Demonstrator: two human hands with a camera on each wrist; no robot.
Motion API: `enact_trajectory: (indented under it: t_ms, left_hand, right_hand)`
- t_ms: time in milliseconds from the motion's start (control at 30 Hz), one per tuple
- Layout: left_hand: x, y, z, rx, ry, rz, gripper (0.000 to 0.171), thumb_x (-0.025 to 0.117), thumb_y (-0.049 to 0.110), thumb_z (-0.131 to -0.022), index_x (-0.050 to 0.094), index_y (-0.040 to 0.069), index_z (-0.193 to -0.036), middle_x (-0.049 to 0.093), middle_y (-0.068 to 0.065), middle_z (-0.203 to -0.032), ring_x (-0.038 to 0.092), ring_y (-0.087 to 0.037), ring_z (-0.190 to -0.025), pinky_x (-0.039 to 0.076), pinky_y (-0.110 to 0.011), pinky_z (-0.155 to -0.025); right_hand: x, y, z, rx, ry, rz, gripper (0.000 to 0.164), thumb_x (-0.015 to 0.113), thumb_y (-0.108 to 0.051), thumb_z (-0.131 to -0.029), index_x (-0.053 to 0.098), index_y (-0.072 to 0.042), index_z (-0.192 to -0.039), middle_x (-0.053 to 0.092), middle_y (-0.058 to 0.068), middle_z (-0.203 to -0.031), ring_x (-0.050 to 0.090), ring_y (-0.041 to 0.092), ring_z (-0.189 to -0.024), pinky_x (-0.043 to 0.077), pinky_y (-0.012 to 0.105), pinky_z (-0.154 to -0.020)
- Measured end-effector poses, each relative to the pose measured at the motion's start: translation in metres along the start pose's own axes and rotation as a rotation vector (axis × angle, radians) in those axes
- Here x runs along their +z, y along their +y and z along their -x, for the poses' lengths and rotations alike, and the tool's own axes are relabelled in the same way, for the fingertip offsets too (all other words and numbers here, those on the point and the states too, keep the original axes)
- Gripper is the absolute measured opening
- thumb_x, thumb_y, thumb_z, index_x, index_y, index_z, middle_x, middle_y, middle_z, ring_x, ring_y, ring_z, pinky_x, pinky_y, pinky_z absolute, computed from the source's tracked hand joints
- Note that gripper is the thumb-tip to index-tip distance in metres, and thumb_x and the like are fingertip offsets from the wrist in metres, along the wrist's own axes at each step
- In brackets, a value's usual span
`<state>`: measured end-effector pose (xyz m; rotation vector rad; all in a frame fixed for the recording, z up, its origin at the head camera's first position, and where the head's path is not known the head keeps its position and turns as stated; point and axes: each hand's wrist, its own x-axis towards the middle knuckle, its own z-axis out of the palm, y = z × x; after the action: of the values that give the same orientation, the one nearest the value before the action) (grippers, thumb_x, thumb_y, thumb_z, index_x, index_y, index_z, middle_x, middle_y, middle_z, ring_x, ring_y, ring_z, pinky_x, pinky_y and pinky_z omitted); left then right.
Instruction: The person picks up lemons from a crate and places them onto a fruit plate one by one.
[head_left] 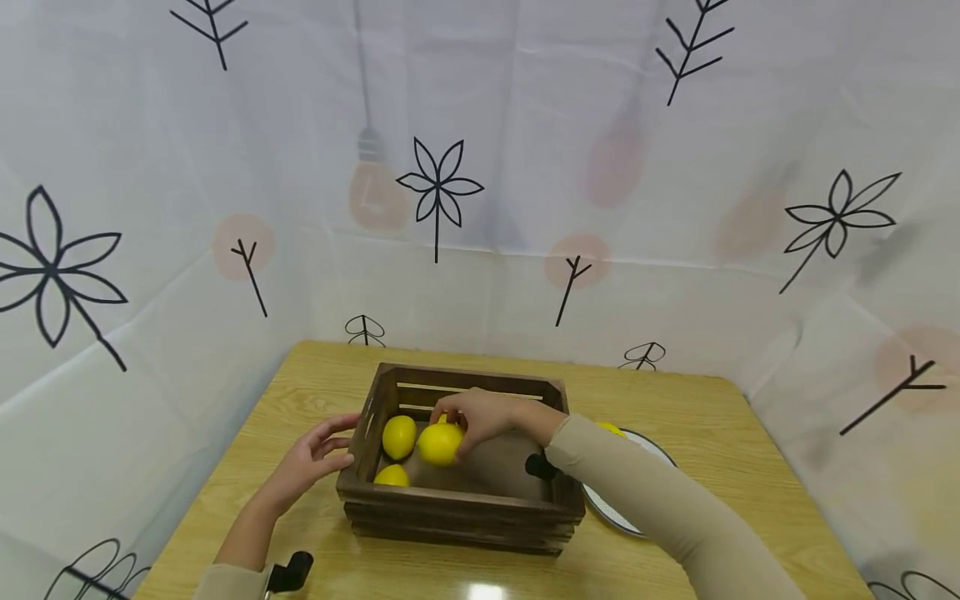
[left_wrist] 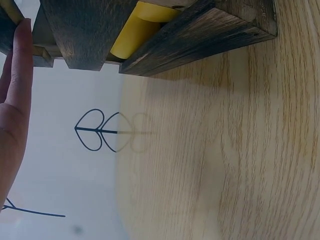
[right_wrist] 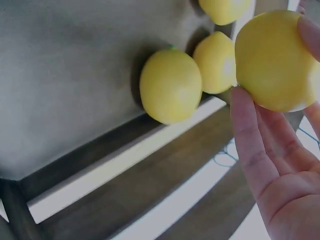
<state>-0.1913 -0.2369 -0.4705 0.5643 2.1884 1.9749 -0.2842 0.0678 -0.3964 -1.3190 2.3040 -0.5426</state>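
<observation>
Your right hand pinches a lemon just above the floor of the wooden crate, beside two other lemons, while your left hand, fingers relaxed, rests against the crate's left wall.

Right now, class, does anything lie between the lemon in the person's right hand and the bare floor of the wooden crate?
Nothing visible does. The right hand holds the lemon inside the wooden crate, over its bare floor. The other lemons lie by the crate's left wall, beside it, not under it.
</observation>
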Motion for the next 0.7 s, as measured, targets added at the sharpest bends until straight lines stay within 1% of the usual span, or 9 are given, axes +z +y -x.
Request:
enact_trajectory:
  t_ms: [167, 367, 567, 700]
  left_hand:
    - [0.003, 0.001, 0.002, 0.004, 0.003, -0.015, 0.054, 0.057, 0.006, -0.091, 0.034, 0.0, -0.14, 0.039, -0.006, -0.138, 0.05, -0.011, -0.112, 0.048, -0.03, -0.086]
    - [0.007, 0.002, 0.006, -0.001, 0.018, -0.021, 0.054, 0.057, 0.006, -0.092, 0.034, 0.0, -0.14, 0.037, -0.012, -0.139, 0.05, -0.011, -0.111, 0.048, -0.029, -0.086]
    - [0.012, 0.002, 0.01, -0.014, 0.021, -0.02, 0.054, 0.056, 0.006, -0.092, 0.033, 0.0, -0.141, 0.038, -0.003, -0.139, 0.049, -0.012, -0.113, 0.047, -0.029, -0.087]
    - [0.015, 0.002, 0.012, -0.013, 0.026, -0.023, 0.054, 0.056, 0.006, -0.092, 0.033, 0.0, -0.141, 0.039, -0.001, -0.138, 0.049, -0.01, -0.113, 0.047, -0.028, -0.087]
  right_hand:
    - [-0.007, -0.005, 0.013, 0.009, 0.078, -0.029, 0.057, 0.082, -0.022, -0.071, 0.055, -0.016, -0.121, 0.059, 0.003, -0.109, 0.055, 0.011, -0.086, 0.047, 0.023, -0.075]
    - [-0.008, -0.009, 0.03, 0.006, 0.199, -0.071, 0.057, 0.082, -0.022, -0.071, 0.055, -0.015, -0.121, 0.06, 0.0, -0.106, 0.055, 0.009, -0.083, 0.048, 0.024, -0.073]
    - [-0.008, -0.011, 0.049, 0.013, 0.318, -0.113, 0.059, 0.082, -0.027, -0.072, 0.054, -0.015, -0.122, 0.058, -0.001, -0.106, 0.056, 0.01, -0.083, 0.049, 0.027, -0.073]
    - [-0.007, -0.013, 0.06, -0.001, 0.385, -0.172, 0.057, 0.082, -0.024, -0.072, 0.055, -0.014, -0.12, 0.059, 0.0, -0.102, 0.057, 0.012, -0.083, 0.051, 0.031, -0.073]
